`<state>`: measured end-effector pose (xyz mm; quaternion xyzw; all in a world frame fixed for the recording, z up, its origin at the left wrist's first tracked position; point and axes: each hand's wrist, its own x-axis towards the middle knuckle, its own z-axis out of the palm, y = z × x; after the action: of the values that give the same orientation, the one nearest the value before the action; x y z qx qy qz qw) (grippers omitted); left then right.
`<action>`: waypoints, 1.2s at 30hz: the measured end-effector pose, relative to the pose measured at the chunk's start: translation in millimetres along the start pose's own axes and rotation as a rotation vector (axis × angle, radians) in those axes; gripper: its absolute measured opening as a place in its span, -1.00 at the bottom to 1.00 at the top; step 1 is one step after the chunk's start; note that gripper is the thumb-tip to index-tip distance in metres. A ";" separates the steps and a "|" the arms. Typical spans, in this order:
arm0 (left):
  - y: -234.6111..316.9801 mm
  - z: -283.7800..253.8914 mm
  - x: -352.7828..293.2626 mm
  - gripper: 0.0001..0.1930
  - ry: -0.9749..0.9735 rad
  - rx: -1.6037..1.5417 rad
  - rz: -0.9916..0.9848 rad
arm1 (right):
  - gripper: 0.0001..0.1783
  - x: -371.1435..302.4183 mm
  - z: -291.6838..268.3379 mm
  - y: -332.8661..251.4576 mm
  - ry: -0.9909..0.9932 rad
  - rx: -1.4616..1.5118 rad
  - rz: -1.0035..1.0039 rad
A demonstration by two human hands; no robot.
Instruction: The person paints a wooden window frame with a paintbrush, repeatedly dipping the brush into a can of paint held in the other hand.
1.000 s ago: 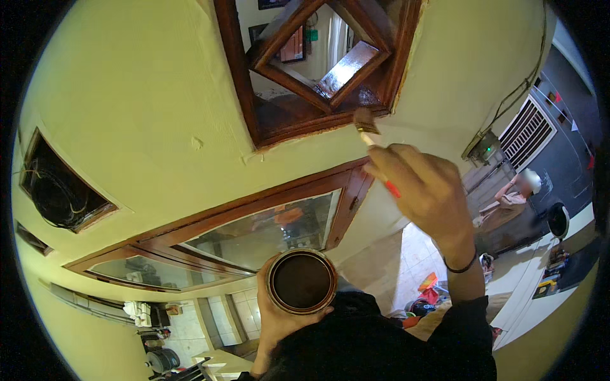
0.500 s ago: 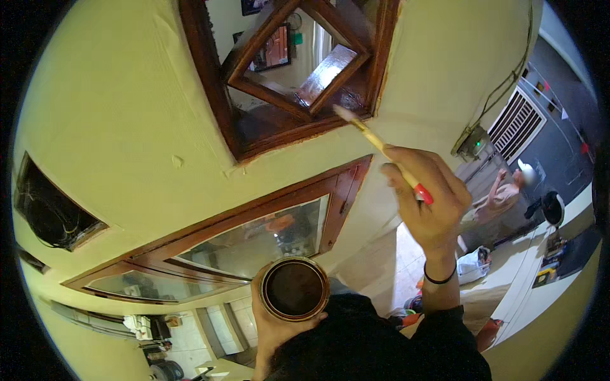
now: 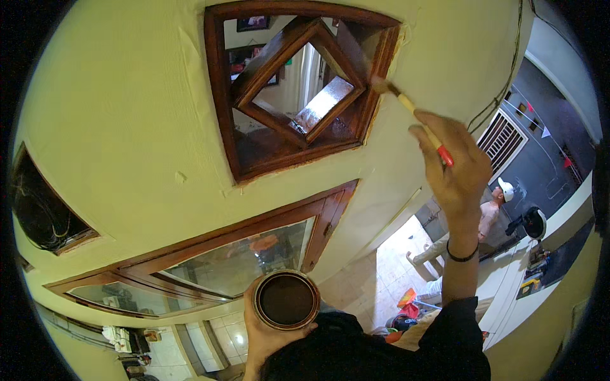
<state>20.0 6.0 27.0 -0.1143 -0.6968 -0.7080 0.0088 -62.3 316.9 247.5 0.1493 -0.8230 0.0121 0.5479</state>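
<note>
Left hand, nearest the camera at the lower edge, is wrapped around a round tin and holds it upright from below; the tin is open and filled with a dark brown liquid. Fingers curl up its left side, thumb at its lower right rim. Dark sleeves cover both forearms just below it. Right hand is raised higher and farther out, fingers closed on a paintbrush with a pale handle and a red end; a black band sits on that wrist. The brush slants up and left, and its bristle tip touches the right-hand edge of a dark wooden window frame set in a pale yellow wall. Inside that frame sits a diamond-shaped wooden piece with glass. Below it, between the two hands, runs a longer wooden frame with glass panes. Far right, beyond the raised arm, a person in a white cap stands on a tiled floor.
</note>
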 end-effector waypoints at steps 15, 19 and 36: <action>-2.8 -8.0 -8.0 0.41 0.078 0.023 0.030 | -0.64 -69.8 15.8 -25.8 -0.128 -0.059 -0.180; -4.7 -8.3 -8.3 0.40 0.079 0.019 0.013 | -0.71 -43.0 4.2 -15.0 -0.159 0.090 -0.056; -7.8 7.6 -9.1 0.35 0.020 0.091 0.037 | -0.66 -9.3 14.9 34.0 0.160 -0.250 -0.380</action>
<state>28.7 12.4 17.8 -0.1199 -0.7260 -0.6763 0.0340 -81.2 348.8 238.1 0.2311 -0.7292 -0.1812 0.6181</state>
